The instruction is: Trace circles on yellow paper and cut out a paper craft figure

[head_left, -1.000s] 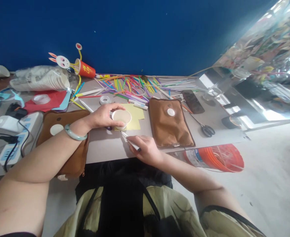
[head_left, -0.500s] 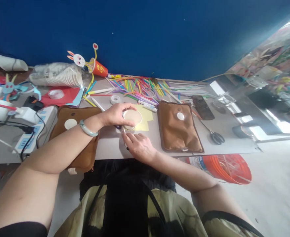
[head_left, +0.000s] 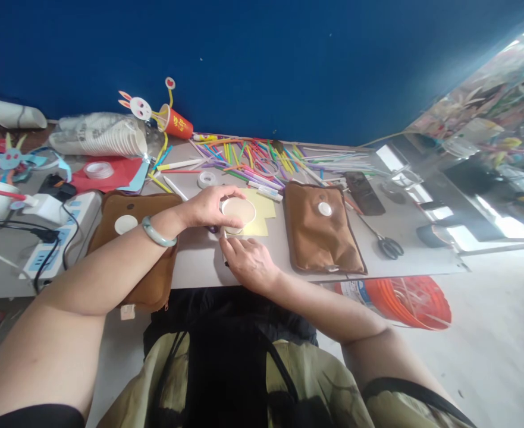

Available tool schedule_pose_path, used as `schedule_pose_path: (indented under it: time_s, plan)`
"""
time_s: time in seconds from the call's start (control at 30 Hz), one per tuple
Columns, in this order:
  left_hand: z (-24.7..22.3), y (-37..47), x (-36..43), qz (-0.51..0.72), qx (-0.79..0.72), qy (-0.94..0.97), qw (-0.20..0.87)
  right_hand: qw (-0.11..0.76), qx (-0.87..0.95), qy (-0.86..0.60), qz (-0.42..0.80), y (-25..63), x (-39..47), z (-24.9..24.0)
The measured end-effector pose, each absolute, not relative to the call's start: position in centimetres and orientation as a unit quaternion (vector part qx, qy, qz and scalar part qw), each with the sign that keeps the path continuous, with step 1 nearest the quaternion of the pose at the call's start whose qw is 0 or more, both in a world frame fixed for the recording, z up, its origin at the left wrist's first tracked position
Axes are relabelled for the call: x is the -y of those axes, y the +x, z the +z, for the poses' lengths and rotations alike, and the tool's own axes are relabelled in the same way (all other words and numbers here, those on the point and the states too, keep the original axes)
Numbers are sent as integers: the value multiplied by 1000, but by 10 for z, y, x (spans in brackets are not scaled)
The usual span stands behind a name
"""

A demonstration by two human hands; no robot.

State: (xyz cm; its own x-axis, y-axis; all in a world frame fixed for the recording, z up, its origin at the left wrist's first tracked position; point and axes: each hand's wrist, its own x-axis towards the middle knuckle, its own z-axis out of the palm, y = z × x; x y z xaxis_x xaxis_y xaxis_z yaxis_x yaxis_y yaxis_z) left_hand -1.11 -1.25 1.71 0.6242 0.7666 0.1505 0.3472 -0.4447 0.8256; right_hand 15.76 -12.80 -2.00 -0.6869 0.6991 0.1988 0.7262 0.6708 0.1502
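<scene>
My left hand point(head_left: 210, 207) curls its thumb and fingers around a white paper cup point(head_left: 240, 213), whose round rim and beige inner face point up at me. The cup rests on pieces of yellow paper point(head_left: 267, 208). Close below it, my right hand point(head_left: 250, 261) is closed on a slim white pen point(head_left: 224, 234); its upper end shows near the cup's lower edge, a dark end by the palm. Most of the pen is hidden by the fingers. A roll of white tape point(head_left: 207, 179) and a white marker point(head_left: 268, 192) lie just behind.
Brown hot-water bags lie at left point(head_left: 110, 238) and right point(head_left: 324, 238). Colourful sticks point(head_left: 253, 157) spread along the wall. Scissors point(head_left: 390, 247) and a phone point(head_left: 365, 193) lie right; a power strip point(head_left: 68, 232), bagged cups point(head_left: 101, 137) and a red cup with a rabbit point(head_left: 179, 123) stand left.
The view has shifted very slightly. Both hands keep their hold, with the right hand and pen moved only a little along the cup's lower edge.
</scene>
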Motion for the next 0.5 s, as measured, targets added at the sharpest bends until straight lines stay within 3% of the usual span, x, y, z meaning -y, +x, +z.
schedule_pose_path:
  time_s: [0.5]
  plan:
    - [19, -13, 13, 258, -343, 818, 383, 81, 919, -370, -105, 187, 146, -10]
